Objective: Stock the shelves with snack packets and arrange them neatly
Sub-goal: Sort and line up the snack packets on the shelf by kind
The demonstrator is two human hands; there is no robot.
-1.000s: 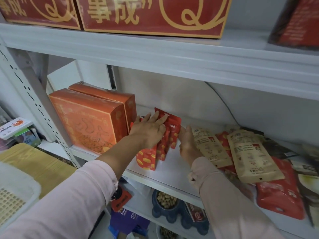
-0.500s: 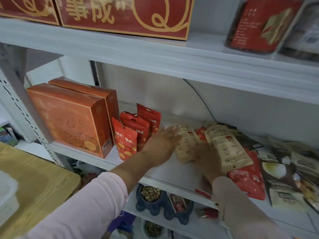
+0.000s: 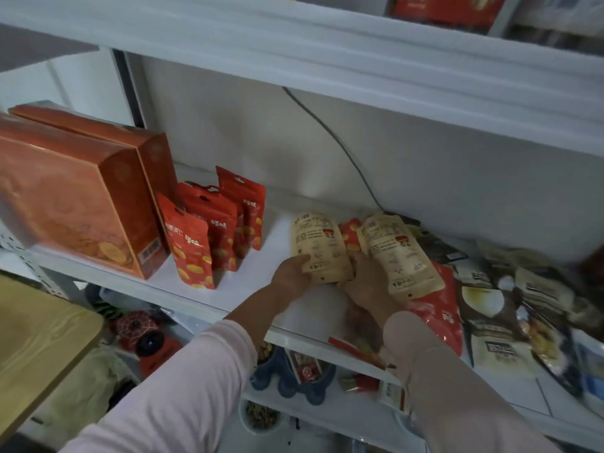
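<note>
Since a second ago the left hand has been shifted off the red packets; a beige packet is now pinched by it at the lower edge. The right hand is tucked under a second beige packet, grasp can't be told. Both are laid flat on the shelf, well right of the orange box, beyond the red packets stood just beside it. Judged light, soft, crinkly, slightly slick; best taken at the sealed edge.
</note>
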